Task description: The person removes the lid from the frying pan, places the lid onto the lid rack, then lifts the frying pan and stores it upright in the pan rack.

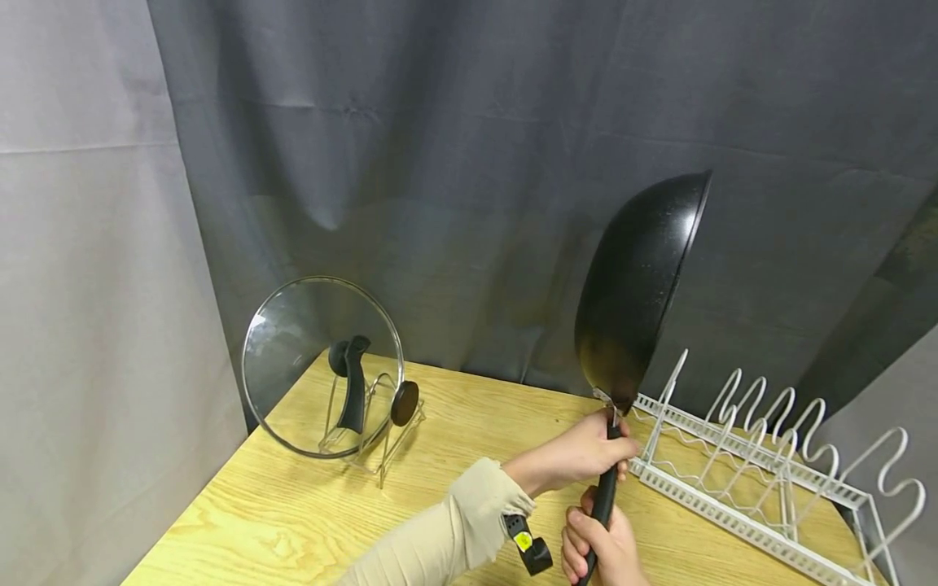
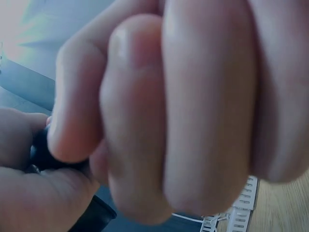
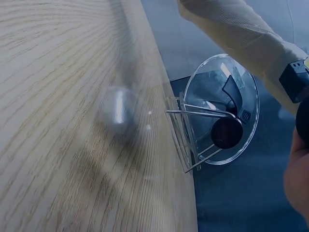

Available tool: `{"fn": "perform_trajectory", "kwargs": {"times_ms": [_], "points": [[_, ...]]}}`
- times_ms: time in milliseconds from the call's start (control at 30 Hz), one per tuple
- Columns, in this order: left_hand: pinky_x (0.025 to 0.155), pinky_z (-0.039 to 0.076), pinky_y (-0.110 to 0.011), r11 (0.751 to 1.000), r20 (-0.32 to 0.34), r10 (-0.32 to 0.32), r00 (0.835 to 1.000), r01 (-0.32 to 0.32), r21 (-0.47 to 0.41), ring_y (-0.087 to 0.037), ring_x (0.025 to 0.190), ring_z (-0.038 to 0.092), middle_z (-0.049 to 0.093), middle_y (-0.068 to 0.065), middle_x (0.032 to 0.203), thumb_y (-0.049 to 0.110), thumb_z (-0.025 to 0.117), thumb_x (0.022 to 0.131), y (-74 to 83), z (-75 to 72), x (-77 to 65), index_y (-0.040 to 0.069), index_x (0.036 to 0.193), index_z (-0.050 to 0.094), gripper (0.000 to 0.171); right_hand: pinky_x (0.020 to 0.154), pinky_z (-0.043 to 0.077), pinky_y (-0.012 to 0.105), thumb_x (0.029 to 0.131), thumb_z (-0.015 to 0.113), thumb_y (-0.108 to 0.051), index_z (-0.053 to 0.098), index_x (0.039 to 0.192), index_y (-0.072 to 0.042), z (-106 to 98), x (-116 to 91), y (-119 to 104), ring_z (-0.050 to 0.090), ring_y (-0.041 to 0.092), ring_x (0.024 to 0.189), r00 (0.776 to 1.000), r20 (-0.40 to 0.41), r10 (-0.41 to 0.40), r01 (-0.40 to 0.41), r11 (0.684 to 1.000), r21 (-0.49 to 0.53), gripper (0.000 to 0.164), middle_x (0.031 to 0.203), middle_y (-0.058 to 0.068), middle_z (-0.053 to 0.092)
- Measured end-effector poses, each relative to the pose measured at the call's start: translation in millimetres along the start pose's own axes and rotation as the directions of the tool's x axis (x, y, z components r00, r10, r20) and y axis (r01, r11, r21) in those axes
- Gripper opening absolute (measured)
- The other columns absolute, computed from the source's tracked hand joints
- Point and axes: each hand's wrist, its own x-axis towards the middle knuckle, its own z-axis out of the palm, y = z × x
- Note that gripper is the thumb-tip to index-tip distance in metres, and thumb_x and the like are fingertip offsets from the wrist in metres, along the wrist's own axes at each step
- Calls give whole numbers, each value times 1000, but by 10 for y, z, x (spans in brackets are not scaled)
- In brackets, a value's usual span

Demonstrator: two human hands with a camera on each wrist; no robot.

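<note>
A black wok point(image 1: 637, 277) is held up on its side above the table, its bowl uppermost and its open face turned to the right. My left hand point(image 1: 579, 452) grips the top of the wok's black handle point(image 1: 605, 492), close to the bowl. Lower on that handle, my right hand point(image 1: 604, 545) has its fingers curled round the grip. Curled fingers point(image 2: 193, 111) fill much of the left wrist view and hide most of the handle. At the right edge of the right wrist view, part of my right hand point(image 3: 297, 181) shows against the black handle.
A glass lid point(image 1: 293, 366) with a black handle leans upright in a small wire stand point(image 1: 388, 456) with dark round knobs, at the table's left. A white wire rack point(image 1: 747, 521) with wavy dividers stands at the right. Grey curtains point(image 1: 454, 203) hang behind the wooden table point(image 1: 293, 521).
</note>
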Motion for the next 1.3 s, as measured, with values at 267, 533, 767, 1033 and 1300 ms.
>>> {"fn": "perform_trajectory", "kwargs": {"times_ms": [267,533,767,1033,1300], "points": [[50,43,-17,1000,45,5,999,-4,-30,-9,48,48,46,0,57,-3,52,91,-22,59,77,9,91,39,18,36,14,38,96,22,7,31,91,-13,-24,-28,-60,16,24,42,1000,-11,-7,8,999,52,22,59,9,15],[47,41,-16,999,26,31,999,-32,26,-8,45,48,46,2,54,-3,51,91,-133,110,131,11,84,40,19,37,16,38,95,22,7,32,88,-14,-64,-65,-68,17,23,42,1000,-15,23,-22,997,68,25,59,10,14],[46,41,-17,999,50,4,999,-6,38,-9,45,48,45,2,54,-4,51,89,-181,169,169,12,81,40,21,41,17,35,94,15,9,32,89,-12,-89,-121,-61,19,19,44,1000,-1,17,-17,986,163,28,60,9,13],[47,42,-16,998,110,-19,994,13,58,-8,44,51,47,1,54,-2,53,91,-166,197,243,10,78,41,21,41,17,32,93,9,10,36,93,-11,-168,-140,-110,19,18,46,993,116,-29,-6,957,290,34,62,8,15],[46,43,-16,996,149,-9,989,-5,91,-8,44,51,46,1,52,-3,51,91,-212,301,288,9,69,40,27,46,16,28,96,11,8,34,92,-9,-218,-258,-169,18,16,50,987,157,-21,-42,920,391,29,64,6,16]]}}
